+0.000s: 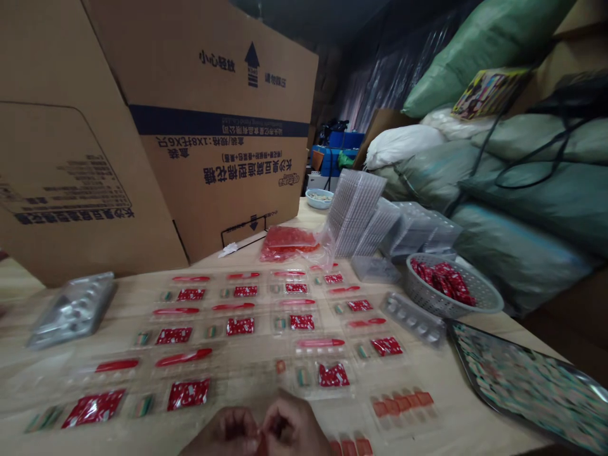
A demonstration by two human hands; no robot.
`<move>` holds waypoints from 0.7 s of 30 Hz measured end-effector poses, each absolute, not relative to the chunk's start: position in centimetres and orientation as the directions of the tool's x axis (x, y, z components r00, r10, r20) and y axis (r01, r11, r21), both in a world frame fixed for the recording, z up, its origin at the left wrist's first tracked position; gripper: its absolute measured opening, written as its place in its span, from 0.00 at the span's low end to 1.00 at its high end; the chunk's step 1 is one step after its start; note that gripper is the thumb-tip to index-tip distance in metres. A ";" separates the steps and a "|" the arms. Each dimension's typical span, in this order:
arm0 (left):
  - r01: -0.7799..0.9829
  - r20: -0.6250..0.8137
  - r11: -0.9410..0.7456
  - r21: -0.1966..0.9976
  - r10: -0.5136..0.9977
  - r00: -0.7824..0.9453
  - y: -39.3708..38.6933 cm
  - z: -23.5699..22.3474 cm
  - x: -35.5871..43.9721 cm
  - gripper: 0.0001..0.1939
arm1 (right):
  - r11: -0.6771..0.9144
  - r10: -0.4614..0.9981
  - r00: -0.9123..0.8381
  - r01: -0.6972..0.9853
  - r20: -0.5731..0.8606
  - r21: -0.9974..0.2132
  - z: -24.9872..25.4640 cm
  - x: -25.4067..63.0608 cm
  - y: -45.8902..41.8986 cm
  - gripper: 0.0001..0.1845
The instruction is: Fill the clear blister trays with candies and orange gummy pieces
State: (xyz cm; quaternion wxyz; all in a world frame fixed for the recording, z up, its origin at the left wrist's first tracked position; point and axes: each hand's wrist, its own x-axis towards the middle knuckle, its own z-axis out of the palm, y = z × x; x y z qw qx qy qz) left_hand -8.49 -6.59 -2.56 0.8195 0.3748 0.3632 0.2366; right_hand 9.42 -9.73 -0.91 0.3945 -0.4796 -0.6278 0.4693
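Observation:
At the bottom middle, my left hand (227, 432) and my right hand (293, 425) meet with fingertips pinched together. Between them is a small reddish bit, mostly hidden by the fingers. Ahead lie rows of clear plastic trays (354, 394), many with a red patterned packet (334, 375), a red plastic utensil (183, 357) and small striped pieces (144, 405). One small orange-red square (280, 367) sits just beyond my hands. To the right, more orange-red squares (403, 403) form a row, with another group (350, 447) beside my right hand.
A large cardboard box (228, 171) stands at the back left. Stacked clear trays (354, 212), a grey basket (487, 303) of red packets and a dark-rimmed tray (468, 367) of striped pieces line the right. A plastic bag of red items (291, 242) lies behind. Full sacks (536, 247) are piled beyond.

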 end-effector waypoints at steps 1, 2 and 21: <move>-0.165 -0.411 0.599 0.783 0.698 0.586 -6.4 -1.8 -8.1 0.19 | 0.121 0.976 -0.206 0.256 0.069 -0.959 -0.4 9.5 -9.6 0.10; -0.206 -0.405 0.592 0.779 0.726 0.557 -6.1 -1.1 -7.7 0.19 | 0.168 0.973 -0.198 0.276 0.115 -0.946 0.1 9.6 -9.5 0.12; 0.627 0.037 -0.327 0.707 0.902 0.429 -2.8 -0.5 -5.2 0.10 | 0.347 0.937 -0.314 0.809 0.152 -0.474 0.3 12.8 -3.3 0.04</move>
